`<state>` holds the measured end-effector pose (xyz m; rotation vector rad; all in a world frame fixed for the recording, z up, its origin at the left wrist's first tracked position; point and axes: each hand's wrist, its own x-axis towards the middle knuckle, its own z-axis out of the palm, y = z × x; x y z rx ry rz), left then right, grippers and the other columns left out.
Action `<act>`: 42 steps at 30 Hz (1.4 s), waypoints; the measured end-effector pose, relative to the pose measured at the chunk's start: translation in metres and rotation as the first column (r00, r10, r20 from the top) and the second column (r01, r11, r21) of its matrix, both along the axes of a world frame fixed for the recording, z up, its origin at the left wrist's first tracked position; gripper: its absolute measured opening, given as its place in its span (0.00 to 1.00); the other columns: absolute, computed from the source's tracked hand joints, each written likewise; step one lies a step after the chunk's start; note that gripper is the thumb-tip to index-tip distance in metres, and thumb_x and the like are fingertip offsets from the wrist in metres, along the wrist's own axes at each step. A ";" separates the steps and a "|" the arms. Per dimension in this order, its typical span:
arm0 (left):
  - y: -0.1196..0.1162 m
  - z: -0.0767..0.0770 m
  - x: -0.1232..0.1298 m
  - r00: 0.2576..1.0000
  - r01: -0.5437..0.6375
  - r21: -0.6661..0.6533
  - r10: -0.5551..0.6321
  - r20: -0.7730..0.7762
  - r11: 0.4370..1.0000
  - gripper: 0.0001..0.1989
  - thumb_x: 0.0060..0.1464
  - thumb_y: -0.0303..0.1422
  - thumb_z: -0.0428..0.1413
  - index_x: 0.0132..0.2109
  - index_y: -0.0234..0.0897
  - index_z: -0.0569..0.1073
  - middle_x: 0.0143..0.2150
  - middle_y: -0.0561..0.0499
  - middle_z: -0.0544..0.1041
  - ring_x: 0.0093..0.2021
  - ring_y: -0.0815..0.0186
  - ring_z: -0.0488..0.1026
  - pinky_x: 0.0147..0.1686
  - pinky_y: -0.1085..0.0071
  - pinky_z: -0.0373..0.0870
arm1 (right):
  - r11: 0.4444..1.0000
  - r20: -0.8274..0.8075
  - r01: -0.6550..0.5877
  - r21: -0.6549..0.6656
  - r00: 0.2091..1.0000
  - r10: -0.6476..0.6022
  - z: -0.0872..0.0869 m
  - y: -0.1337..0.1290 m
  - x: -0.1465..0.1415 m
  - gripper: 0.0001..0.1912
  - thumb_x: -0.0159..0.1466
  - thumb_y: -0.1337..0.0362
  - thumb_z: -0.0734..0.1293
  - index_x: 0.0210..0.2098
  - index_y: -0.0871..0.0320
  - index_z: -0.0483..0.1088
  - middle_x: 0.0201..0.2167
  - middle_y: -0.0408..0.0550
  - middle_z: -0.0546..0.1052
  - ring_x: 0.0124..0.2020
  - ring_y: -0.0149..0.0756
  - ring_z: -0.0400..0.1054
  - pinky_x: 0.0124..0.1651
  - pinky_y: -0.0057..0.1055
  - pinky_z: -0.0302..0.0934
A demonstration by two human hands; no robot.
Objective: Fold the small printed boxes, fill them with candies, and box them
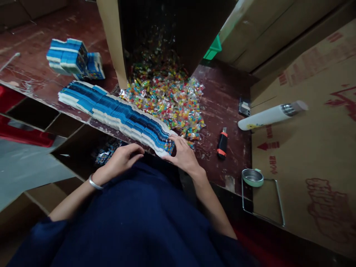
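Note:
A long row of blue-and-white printed packets (119,113), flat and packed tightly on their edges, runs along the front of the table. My right hand (183,154) grips the row's right end, with the thumb on the near side and the fingers on the far side of the end packet. My left hand (124,159) hovers just in front of the row at the table edge. Its fingers are curved, the thumb is apart from them, and nothing shows in between. Behind the row lies a heap of small clear bags of colourful candies (169,100), spilling from a dark box opening.
More stacked blue packets (71,57) stand at the back left. To the right are a black-and-orange utility knife (222,144), a white bottle (264,117) and a small round metal cup (252,178) by a wire frame. An open carton (75,144) sits below the table edge.

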<state>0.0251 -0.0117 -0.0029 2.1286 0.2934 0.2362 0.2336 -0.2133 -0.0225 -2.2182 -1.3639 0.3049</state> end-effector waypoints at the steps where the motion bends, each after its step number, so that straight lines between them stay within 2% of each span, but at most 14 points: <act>1: -0.003 -0.003 0.002 1.000 0.026 -0.001 -0.026 0.000 1.000 0.08 0.64 0.34 0.55 0.43 0.38 0.78 0.39 0.47 0.82 0.38 0.64 0.79 0.42 0.68 0.75 | 1.000 0.006 -0.003 -0.020 1.000 0.003 -0.002 0.000 0.000 0.39 0.54 0.55 0.80 0.61 0.55 0.67 0.65 0.59 0.70 0.68 0.58 0.63 0.66 0.59 0.62; 7: -0.009 -0.010 0.008 0.995 0.070 -0.077 -0.075 -0.065 0.995 0.06 0.64 0.32 0.55 0.42 0.38 0.77 0.39 0.49 0.82 0.39 0.64 0.78 0.41 0.68 0.73 | 0.993 -0.026 -0.103 -0.065 0.994 0.101 -0.005 -0.010 0.003 0.37 0.53 0.59 0.80 0.59 0.57 0.67 0.70 0.63 0.63 0.72 0.59 0.57 0.71 0.60 0.58; 12: -0.014 -0.009 0.013 0.990 0.089 -0.216 -0.110 -0.087 0.972 0.06 0.63 0.32 0.56 0.41 0.36 0.77 0.39 0.49 0.82 0.39 0.64 0.77 0.42 0.67 0.72 | 0.992 -0.075 -0.119 -0.035 0.990 0.116 -0.005 -0.016 0.005 0.30 0.55 0.62 0.78 0.55 0.56 0.69 0.71 0.62 0.64 0.72 0.55 0.57 0.71 0.58 0.58; 18: -0.018 -0.006 0.017 0.976 0.088 -0.507 -0.175 -0.128 0.858 0.08 0.62 0.36 0.58 0.39 0.34 0.75 0.36 0.50 0.79 0.34 0.68 0.74 0.34 0.73 0.70 | 0.983 -0.086 -0.183 0.017 0.979 0.184 -0.005 -0.021 0.018 0.24 0.58 0.60 0.78 0.52 0.56 0.73 0.68 0.61 0.68 0.69 0.52 0.63 0.68 0.55 0.63; 21: -0.022 -0.006 0.024 0.978 0.058 -0.705 -0.183 -0.103 0.706 0.14 0.60 0.42 0.62 0.37 0.33 0.75 0.35 0.49 0.79 0.34 0.67 0.76 0.35 0.72 0.72 | 0.970 0.058 -0.199 0.139 0.980 0.193 0.003 -0.026 0.015 0.07 0.66 0.66 0.71 0.44 0.54 0.77 0.60 0.55 0.77 0.63 0.47 0.72 0.64 0.49 0.69; 24: -0.032 -0.005 0.036 0.987 -0.003 -0.877 -0.139 -0.079 0.480 0.21 0.54 0.47 0.66 0.37 0.32 0.74 0.40 0.44 0.81 0.40 0.63 0.80 0.42 0.68 0.76 | 0.908 0.353 -0.120 0.402 0.935 -0.032 0.019 -0.029 -0.001 0.10 0.65 0.74 0.70 0.41 0.53 0.77 0.48 0.49 0.84 0.54 0.43 0.78 0.58 0.44 0.73; 26: -0.039 -0.003 0.046 0.994 -0.028 -0.960 -0.093 -0.056 0.278 0.24 0.51 0.49 0.68 0.37 0.32 0.74 0.43 0.42 0.82 0.43 0.62 0.81 0.47 0.65 0.76 | 0.848 0.484 -0.149 0.508 0.864 -0.138 0.030 -0.028 -0.016 0.16 0.61 0.77 0.72 0.44 0.52 0.77 0.43 0.47 0.85 0.49 0.43 0.80 0.54 0.41 0.75; 28: -0.044 -0.001 0.056 0.999 0.010 -0.997 -0.054 0.006 0.071 0.25 0.49 0.50 0.70 0.38 0.33 0.73 0.42 0.43 0.82 0.43 0.63 0.81 0.49 0.64 0.76 | 0.833 0.557 -0.260 0.489 0.828 -0.069 0.035 -0.025 -0.032 0.20 0.58 0.78 0.74 0.45 0.52 0.77 0.41 0.46 0.85 0.46 0.42 0.81 0.50 0.37 0.76; 29: -0.044 -0.001 0.060 0.998 0.042 -0.999 -0.036 0.042 -0.003 0.26 0.47 0.50 0.71 0.39 0.33 0.74 0.40 0.45 0.82 0.41 0.64 0.81 0.49 0.65 0.76 | 0.822 0.573 -0.324 0.469 0.820 -0.003 0.036 -0.023 -0.039 0.21 0.57 0.79 0.75 0.46 0.52 0.77 0.40 0.46 0.85 0.44 0.41 0.81 0.49 0.35 0.76; 31: -0.042 -0.003 0.065 0.997 0.081 -0.994 0.010 0.080 -0.080 0.27 0.43 0.48 0.73 0.41 0.34 0.74 0.39 0.47 0.81 0.39 0.65 0.80 0.45 0.68 0.76 | 0.791 0.533 -0.415 0.450 0.835 0.135 0.035 -0.018 -0.048 0.23 0.58 0.79 0.75 0.49 0.52 0.77 0.40 0.46 0.85 0.43 0.40 0.81 0.49 0.34 0.76; 34: -0.034 -0.007 0.061 0.996 0.080 -0.996 0.050 0.078 -0.039 0.31 0.37 0.43 0.77 0.46 0.35 0.76 0.40 0.50 0.80 0.38 0.68 0.79 0.42 0.72 0.74 | 0.828 0.243 -0.311 0.467 0.945 0.218 0.030 -0.010 -0.051 0.26 0.66 0.68 0.72 0.63 0.53 0.70 0.46 0.52 0.83 0.42 0.42 0.81 0.44 0.36 0.77; 37: -0.028 -0.008 0.051 0.994 0.101 -0.988 -0.042 0.097 0.115 0.36 0.32 0.42 0.78 0.50 0.36 0.78 0.42 0.51 0.81 0.39 0.69 0.77 0.44 0.71 0.73 | 0.923 0.000 -0.125 0.363 0.991 0.134 0.030 -0.003 -0.046 0.32 0.69 0.55 0.69 0.70 0.55 0.61 0.43 0.53 0.81 0.34 0.40 0.80 0.36 0.34 0.77; 40: -0.023 -0.008 0.041 0.980 0.137 -0.957 -0.173 0.093 0.257 0.37 0.30 0.41 0.78 0.51 0.38 0.80 0.42 0.52 0.81 0.42 0.67 0.77 0.49 0.69 0.72 | 0.944 -0.067 -0.149 0.293 0.982 0.175 0.039 0.003 -0.042 0.26 0.69 0.55 0.69 0.63 0.54 0.67 0.29 0.44 0.79 0.25 0.35 0.76 0.30 0.29 0.73; 42: -0.021 -0.009 0.034 0.966 0.157 -0.935 -0.246 0.079 0.318 0.39 0.27 0.39 0.79 0.52 0.39 0.80 0.42 0.54 0.81 0.43 0.65 0.76 0.51 0.68 0.71 | 0.941 -0.170 -0.183 0.283 0.957 0.237 0.045 0.004 -0.040 0.17 0.68 0.57 0.70 0.54 0.54 0.71 0.24 0.39 0.76 0.22 0.32 0.73 0.26 0.26 0.69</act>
